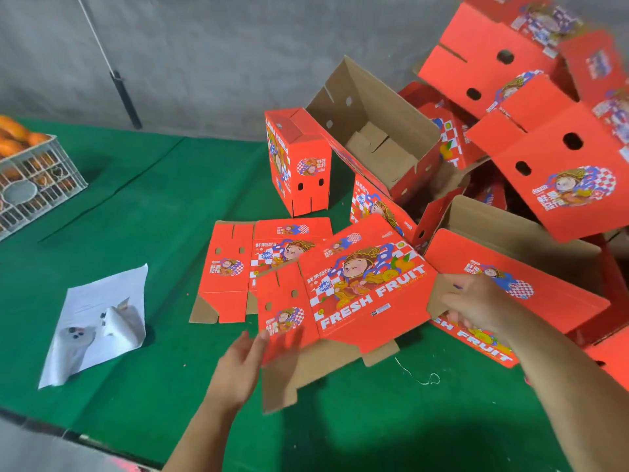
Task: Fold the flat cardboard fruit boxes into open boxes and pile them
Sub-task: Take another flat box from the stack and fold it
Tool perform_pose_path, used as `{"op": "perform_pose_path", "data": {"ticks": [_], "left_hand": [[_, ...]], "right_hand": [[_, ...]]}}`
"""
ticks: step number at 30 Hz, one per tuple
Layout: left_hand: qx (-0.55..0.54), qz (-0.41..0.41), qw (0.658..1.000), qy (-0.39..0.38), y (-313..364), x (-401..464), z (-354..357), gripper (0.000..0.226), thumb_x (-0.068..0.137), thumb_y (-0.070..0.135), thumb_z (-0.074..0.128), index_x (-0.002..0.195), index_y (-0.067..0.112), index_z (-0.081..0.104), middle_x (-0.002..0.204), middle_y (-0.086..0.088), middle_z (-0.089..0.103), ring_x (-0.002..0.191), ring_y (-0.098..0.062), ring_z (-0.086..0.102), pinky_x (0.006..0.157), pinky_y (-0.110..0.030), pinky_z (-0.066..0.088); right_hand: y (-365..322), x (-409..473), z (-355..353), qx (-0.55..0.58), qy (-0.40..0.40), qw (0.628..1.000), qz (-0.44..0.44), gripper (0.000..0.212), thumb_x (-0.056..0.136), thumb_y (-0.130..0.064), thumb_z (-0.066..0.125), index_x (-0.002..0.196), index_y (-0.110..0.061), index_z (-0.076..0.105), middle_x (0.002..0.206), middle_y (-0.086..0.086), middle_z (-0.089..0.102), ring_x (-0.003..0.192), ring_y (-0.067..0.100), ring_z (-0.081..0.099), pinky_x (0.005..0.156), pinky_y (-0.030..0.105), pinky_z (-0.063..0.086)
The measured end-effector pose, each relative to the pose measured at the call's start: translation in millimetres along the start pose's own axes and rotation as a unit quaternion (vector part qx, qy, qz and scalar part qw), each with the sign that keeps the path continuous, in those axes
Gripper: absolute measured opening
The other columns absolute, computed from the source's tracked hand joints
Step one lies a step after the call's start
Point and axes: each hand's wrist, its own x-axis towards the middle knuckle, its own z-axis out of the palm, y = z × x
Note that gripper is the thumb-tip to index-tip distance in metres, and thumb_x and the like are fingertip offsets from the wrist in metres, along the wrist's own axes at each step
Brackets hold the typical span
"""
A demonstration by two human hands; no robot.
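Right hand (474, 303) grips the right edge of a flat red box (343, 294), fingers curled round it. Left hand (243, 361), fingers straight, touches the box's lower left corner. The box is tilted above the green table (136, 216). A second flat box (238, 267) lies behind it. Folded boxes (531, 131) are piled at right.

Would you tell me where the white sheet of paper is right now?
In the head view the white sheet of paper lies on the green table cover at lower left, left of the flat red box and below the plastic crate.
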Motion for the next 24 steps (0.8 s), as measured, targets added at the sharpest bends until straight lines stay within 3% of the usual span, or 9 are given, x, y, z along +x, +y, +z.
{"op": "perform_pose_path", "data": {"ticks": [2,3,6,8,12,15,19,22,24], "left_hand": [[0.036,0.091,0.993,0.067,10.8,4.5,0.6,0.038,0.088,0.063,0.066,0.111,0.033,0.071,0.125,0.005,0.069,0.118,-0.022,0.065,0.102,-0.039,0.049],[0.064,0.130,0.989,0.013,15.5,7.2,2.8,0.048,0.082,0.060,0.075,0.123,0.036,0.065,0.136,0.002,0.062,0.127,-0.022,0.059,0.110,-0.043,0.044],[0.249,0.096,0.934,-0.236,20.4,2.3,30.1,0.146,0.045,0.095,0.071,0.159,0.050,-0.008,0.169,0.009,0.000,0.154,-0.023,0.009,0.125,-0.054,0.014],[0.340,0.123,0.908,-0.212,11.9,-9.7,66.1,0.155,0.043,0.093,0.067,0.151,0.046,-0.034,0.168,0.009,-0.017,0.156,-0.026,0.000,0.125,-0.055,0.011],[0.290,0.209,0.928,-0.102,8.0,-12.9,106.7,0.115,0.080,0.076,0.053,0.154,0.040,-0.027,0.169,0.008,0.000,0.157,-0.018,0.010,0.126,-0.037,0.017],[0.324,0.221,0.910,-0.132,4.8,-10.4,112.1,0.136,0.064,0.095,0.052,0.160,0.034,-0.022,0.163,0.016,-0.011,0.149,-0.008,-0.002,0.125,-0.042,0.007],[0.312,0.240,0.915,-0.087,-1.6,-3.4,112.0,0.097,0.091,0.061,0.047,0.156,0.038,-0.022,0.170,0.009,-0.001,0.156,-0.020,0.018,0.123,-0.036,0.025],[0.309,0.228,0.915,-0.123,-9.8,-7.8,113.8,0.126,0.069,0.098,0.043,0.159,0.037,-0.022,0.168,0.010,-0.022,0.155,-0.013,-0.008,0.126,-0.044,0.006],[0.370,0.228,0.894,-0.110,-16.0,-11.9,118.0,0.130,0.069,0.093,0.044,0.160,0.029,-0.022,0.168,0.005,-0.021,0.156,-0.019,-0.008,0.128,-0.049,0.003]], "right_hand": [[-0.3,-4.7,5.2,0.036,0.011,0.999,0.004,0.036,0.087,0.007,0.050,0.085,-0.022,0.070,0.050,0.010,0.058,0.037,0.014,0.039,0.037,0.020,0.031],[-0.7,-6.6,8.1,0.062,0.020,0.998,0.006,0.035,0.088,0.009,0.048,0.084,-0.017,0.071,0.050,0.011,0.056,0.036,0.013,0.038,0.036,0.020,0.029],[-1.7,-7.9,15.6,0.131,0.061,0.989,0.018,0.027,0.091,0.007,0.045,0.077,-0.002,0.067,0.053,0.013,0.053,0.033,0.010,0.036,0.035,0.017,0.027],[-3.0,-6.2,20.4,0.166,0.082,0.982,0.037,0.023,0.093,0.003,0.047,0.083,0.001,0.068,0.053,0.013,0.053,0.033,0.011,0.036,0.035,0.016,0.027],[-5.2,-3.0,28.1,0.210,0.103,0.971,0.041,0.024,0.099,-0.001,0.049,0.091,-0.007,0.071,0.053,0.011,0.052,0.032,0.007,0.039,0.033,0.019,0.029],[-3.5,-0.3,30.5,0.209,0.106,0.972,0.030,0.030,0.104,-0.006,0.049,0.088,-0.024,0.068,0.055,0.010,0.054,0.034,0.007,0.042,0.036,0.020,0.033],[-1.2,0.9,29.2,0.208,0.126,0.969,0.034,0.038,0.106,-0.008,0.047,0.079,-0.032,0.059,0.059,0.011,0.055,0.043,0.014,0.046,0.045,0.027,0.038],[0.2,5.4,29.7,0.208,0.142,0.967,0.042,0.034,0.107,-0.008,0.045,0.081,-0.024,0.060,0.062,0.012,0.055,0.048,0.018,0.046,0.046,0.027,0.039],[1.4,10.7,31.0,0.203,0.145,0.967,0.053,0.024,0.107,-0.009,0.046,0.094,-0.011,0.065,0.063,0.012,0.056,0.048,0.018,0.046,0.042,0.025,0.040]]}}
